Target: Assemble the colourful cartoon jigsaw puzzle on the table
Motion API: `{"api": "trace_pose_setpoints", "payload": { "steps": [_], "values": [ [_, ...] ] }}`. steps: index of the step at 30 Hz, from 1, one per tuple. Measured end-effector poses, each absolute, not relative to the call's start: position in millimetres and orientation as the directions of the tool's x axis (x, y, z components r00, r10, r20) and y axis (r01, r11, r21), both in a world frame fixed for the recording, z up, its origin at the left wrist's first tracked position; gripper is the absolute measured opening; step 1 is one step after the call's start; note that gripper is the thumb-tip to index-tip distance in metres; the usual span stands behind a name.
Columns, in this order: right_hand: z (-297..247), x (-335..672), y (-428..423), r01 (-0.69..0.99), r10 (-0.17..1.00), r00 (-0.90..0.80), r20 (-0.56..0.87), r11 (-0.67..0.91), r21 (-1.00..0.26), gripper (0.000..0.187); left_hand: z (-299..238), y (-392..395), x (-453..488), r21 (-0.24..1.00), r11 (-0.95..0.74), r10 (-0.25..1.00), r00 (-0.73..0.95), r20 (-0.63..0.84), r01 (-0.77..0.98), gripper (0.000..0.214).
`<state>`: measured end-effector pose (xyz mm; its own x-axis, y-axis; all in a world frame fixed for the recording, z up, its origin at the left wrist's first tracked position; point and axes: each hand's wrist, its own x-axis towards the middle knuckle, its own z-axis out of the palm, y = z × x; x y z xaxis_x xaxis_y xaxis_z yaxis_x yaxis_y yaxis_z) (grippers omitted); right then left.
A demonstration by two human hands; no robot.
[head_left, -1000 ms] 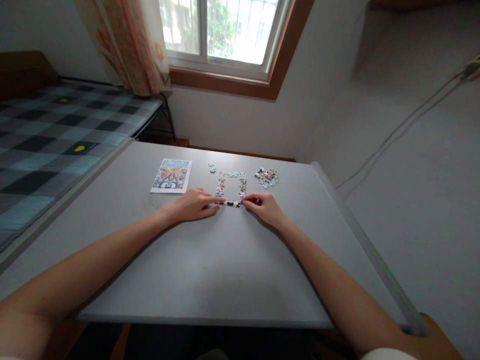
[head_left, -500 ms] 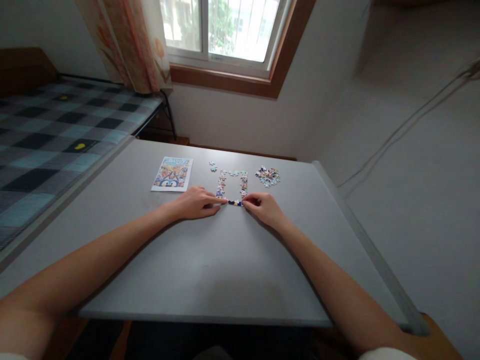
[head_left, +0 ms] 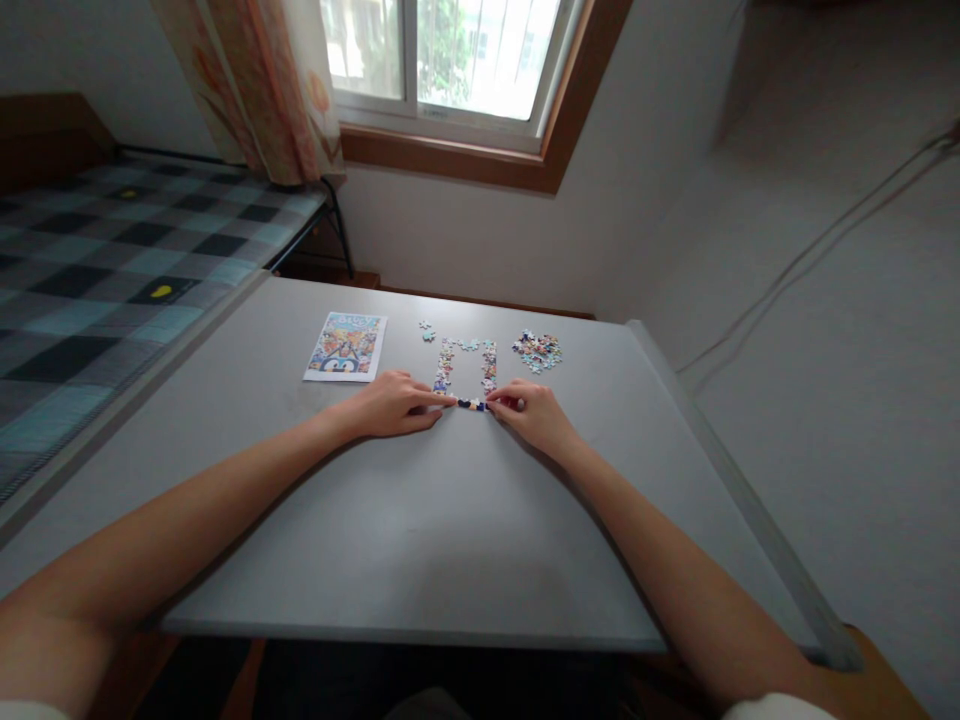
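A frame of joined jigsaw pieces (head_left: pixel 489 365) lies on the grey table, bare table showing inside it. My left hand (head_left: pixel 394 405) rests flat at its lower left, index finger stretched out and its tip on the bottom row (head_left: pixel 470 405). At the lower right corner, my right hand (head_left: pixel 532 415) pinches thumb and index finger together on a puzzle piece, mostly hidden by the fingertips. Beyond the right hand sits a heap of loose pieces (head_left: pixel 538 350). A few light blue pieces (head_left: pixel 427 333) lie apart, up and left of the frame.
A printed picture sheet (head_left: pixel 346 347) with a cartoon penguin lies left of the puzzle. The table (head_left: pixel 420 540) has a raised edge on its right side. A bed with a checked cover (head_left: pixel 150 240) stands to the left, and a window (head_left: pixel 472 60) is in the far wall.
Both hands stay at the bottom row. The right fingertips have shifted very slightly at the corner, and the whole view has moved a little.
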<state>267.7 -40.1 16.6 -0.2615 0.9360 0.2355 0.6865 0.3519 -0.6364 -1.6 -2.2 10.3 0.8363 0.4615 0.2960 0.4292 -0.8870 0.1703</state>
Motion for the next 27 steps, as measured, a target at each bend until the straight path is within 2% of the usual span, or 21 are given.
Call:
{"api": "trace_pose_setpoints", "payload": {
  "steps": [4,9,12,18,23,27],
  "values": [
    [16.3,270.3,-40.2,0.66,0.91,-0.336,0.242,0.411,-0.629,0.015,9.4,-1.9,-2.1,0.171,-0.886,0.464,0.837,0.291,0.432,0.035],
    [10.2,271.7,-40.5,0.674,0.861,-0.422,0.285,0.508,-0.537,0.021,9.0,-1.9,-2.3,0.165,-0.885,0.465,0.836,0.29,0.435,0.035],
    [8.7,272.3,-40.0,0.681,0.846,-0.448,0.291,0.533,-0.502,0.019,9.8,-2.3,-2.1,0.166,-0.886,0.463,0.839,0.286,0.432,0.036],
    [7.2,276.0,-36.4,0.639,0.829,-0.456,0.323,0.558,-0.53,0.023,9.5,-2.4,-2.1,0.176,-0.885,0.465,0.832,0.304,0.43,0.035],
    [13.0,281.4,-34.6,0.603,0.86,-0.348,0.373,0.51,-0.613,0.031,8.7,-2.3,-2.5,0.175,-0.885,0.464,0.834,0.297,0.431,0.034],
    [13.6,284.9,-32.3,0.656,0.884,-0.267,0.383,0.458,-0.6,0.029,10.5,-3.3,-1.9,0.187,-0.885,0.464,0.829,0.311,0.426,0.035]
  ]
}}
